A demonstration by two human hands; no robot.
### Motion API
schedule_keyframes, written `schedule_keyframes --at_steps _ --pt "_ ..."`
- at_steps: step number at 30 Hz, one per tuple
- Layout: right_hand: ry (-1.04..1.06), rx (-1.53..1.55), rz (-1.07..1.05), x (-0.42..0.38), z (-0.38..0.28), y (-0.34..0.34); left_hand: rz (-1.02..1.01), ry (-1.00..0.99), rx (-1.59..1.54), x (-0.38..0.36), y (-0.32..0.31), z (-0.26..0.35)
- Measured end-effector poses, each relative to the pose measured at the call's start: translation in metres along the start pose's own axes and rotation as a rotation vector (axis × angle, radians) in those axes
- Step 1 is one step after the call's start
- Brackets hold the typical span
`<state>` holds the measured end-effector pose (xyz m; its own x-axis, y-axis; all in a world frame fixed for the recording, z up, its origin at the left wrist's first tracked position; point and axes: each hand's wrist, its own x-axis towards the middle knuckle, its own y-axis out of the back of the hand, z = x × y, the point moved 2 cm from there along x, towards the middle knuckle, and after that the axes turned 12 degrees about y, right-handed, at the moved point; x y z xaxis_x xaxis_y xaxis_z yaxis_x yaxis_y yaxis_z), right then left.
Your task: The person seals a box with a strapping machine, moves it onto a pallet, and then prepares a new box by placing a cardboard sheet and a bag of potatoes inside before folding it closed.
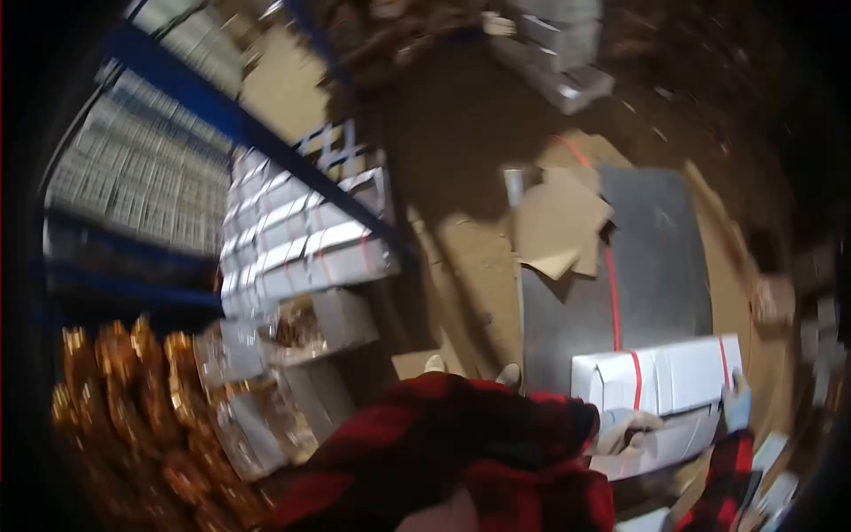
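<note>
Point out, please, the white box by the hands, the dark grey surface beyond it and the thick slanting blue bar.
White box (687, 365): head view, its side between the red bands.
Dark grey surface (660, 266): head view, its bare middle.
Thick slanting blue bar (213, 111): head view, its broad upper part.

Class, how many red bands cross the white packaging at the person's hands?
2. One red band crosses the white packaging left of its middle; the second band crosses near its right end, beside the right hand. More may be hidden.
</note>
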<state>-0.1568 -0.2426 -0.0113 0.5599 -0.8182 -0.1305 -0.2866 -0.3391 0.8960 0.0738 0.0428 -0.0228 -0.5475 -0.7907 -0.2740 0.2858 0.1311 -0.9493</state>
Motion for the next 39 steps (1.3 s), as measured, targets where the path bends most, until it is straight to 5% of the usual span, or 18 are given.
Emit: schedule_keyframes --at_steps 2,5,7,9,10,12,14,15,16,19,22,23,30,39 --pt "0.037 0.178 -0.019 -0.007 0.013 0.000 0.092 0.225 -0.203 -0.040 -0.023 0.026" --pt "-0.025 0.293 -0.045 -0.045 -0.045 0.007 0.082 0.200 -0.008 -0.059 0.008 0.029" --pt "-0.030 0.327 -0.089 -0.076 -0.043 -0.006 0.124 -0.098 0.444 -0.070 0.032 0.023" --pt "-0.083 0.279 -0.201 -0.089 -0.061 -0.020 0.198 -0.949 1.556 -0.075 0.063 0.019" --pt "-0.126 0.291 -0.239 -0.102 -0.081 -0.036 0.238 -0.891 1.516 -0.078 0.077 0.012" --pt "-0.223 0.314 -0.316 -0.137 -0.123 -0.070 0.442 -0.035 0.331 -0.176 0.033 0.028" --pt "-0.157 0.600 -0.076 -0.165 -0.168 -0.108 0.581 -0.110 0.413 -0.224 0.048 0.024" --pt "-0.111 0.624 -0.213 -0.175 -0.250 -0.105 0.648 -0.138 0.449 -0.246 0.059 0.015" --pt "0.069 0.512 -0.220 -0.174 -0.224 -0.128 0.665 -0.141 0.478 -0.269 0.071 0.007" --pt "0.195 0.659 -0.400 -0.182 -0.297 -0.152 0.701 -0.268 0.406 -0.330 0.104 -0.023" --pt "0.172 0.538 -0.257 -0.176 -0.334 -0.198 0.789 -0.450 0.291 -0.405 0.107 -0.052" --pt "0.100 0.665 -0.340 -0.194 -0.406 -0.192 0.804 -0.479 0.291 -0.423 0.109 -0.061" --pt "0.317 0.563 -0.468 -0.216 -0.537 -0.223 0.873 -0.705 0.228 -0.520 0.128 -0.089" --pt "0.195 0.654 -0.477 -0.143 -0.583 -0.270 0.930 -0.608 0.203 -0.572 0.141 -0.007"
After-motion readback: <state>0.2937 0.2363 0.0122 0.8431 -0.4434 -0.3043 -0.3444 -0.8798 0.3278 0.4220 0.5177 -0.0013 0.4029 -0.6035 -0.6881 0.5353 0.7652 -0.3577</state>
